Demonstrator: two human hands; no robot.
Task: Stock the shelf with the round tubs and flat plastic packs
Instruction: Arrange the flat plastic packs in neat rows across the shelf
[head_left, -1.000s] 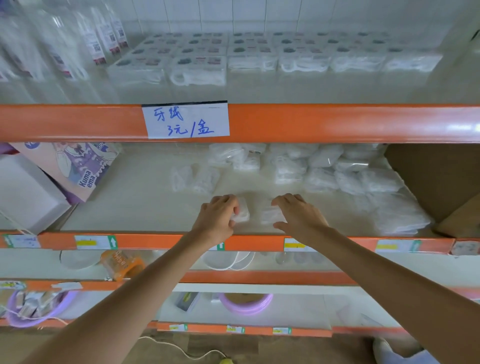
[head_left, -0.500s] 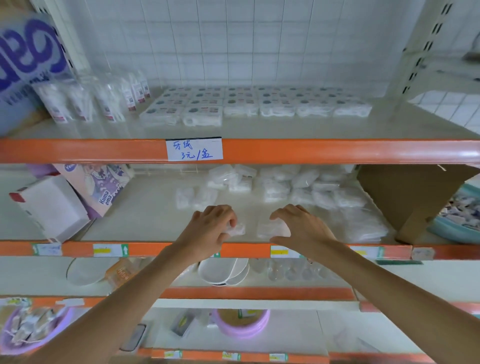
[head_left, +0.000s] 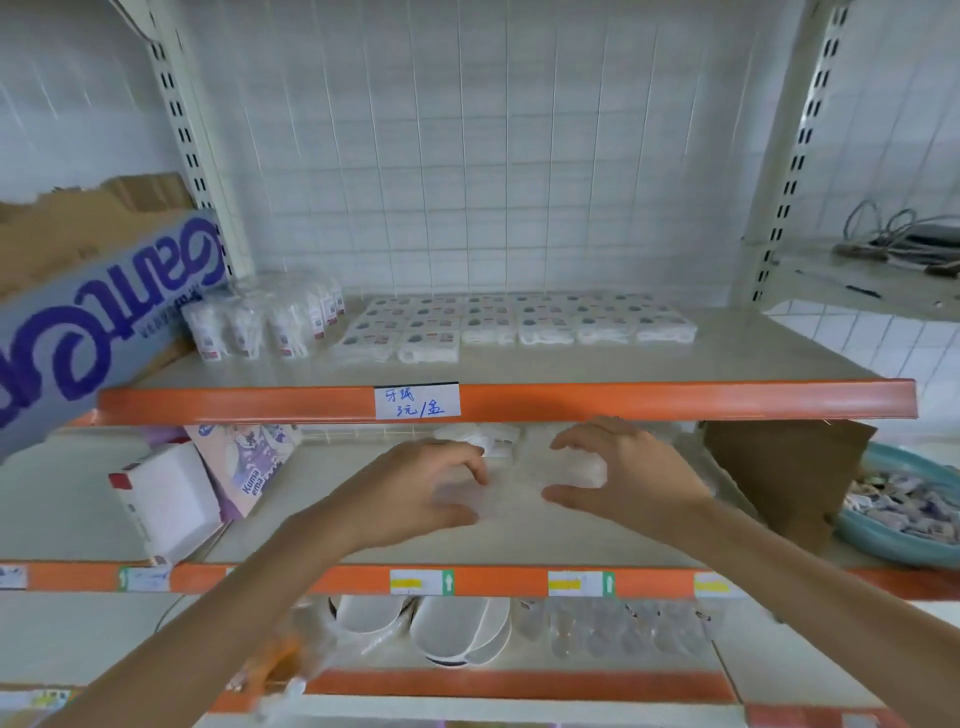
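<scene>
Two bare hands reach into the middle shelf (head_left: 322, 545) of an orange-edged rack, side by side and close together. The left hand (head_left: 415, 493) has its fingers curled down and its thumb tucked below, grasping a clear pack (head_left: 498, 501) that lies low against the shelf board. The picture is blurred here, so the pack's outline is faint. The right hand (head_left: 634, 478) curves its thumb and fingers around a whitish pack (head_left: 587, 467), clasping it just above the board. The two packs sit between the hands, nearly touching. Just beyond the fingertips, at the back of the same shelf, lies a small heap of white packs (head_left: 491, 439).

On the upper shelf (head_left: 571, 366), flat plastic packs (head_left: 519, 322) lie in neat rows across the middle. Clear round tubs (head_left: 244, 327) stand upright in a cluster to their left. A handwritten price label (head_left: 417, 401) is stuck to that shelf's orange front edge, directly above the hands. A large cardboard carton with blue lettering (head_left: 104, 332) leans at the far left.

On the middle shelf, a white box (head_left: 166, 499) and a purple illustrated pack (head_left: 249, 462) stand left of the hands. A brown cardboard box (head_left: 779, 467) stands to the right, with a teal basin (head_left: 883, 540) of small items beyond it. White dishes (head_left: 447, 623) and clear glasses (head_left: 623, 631) sit on the shelf below.
</scene>
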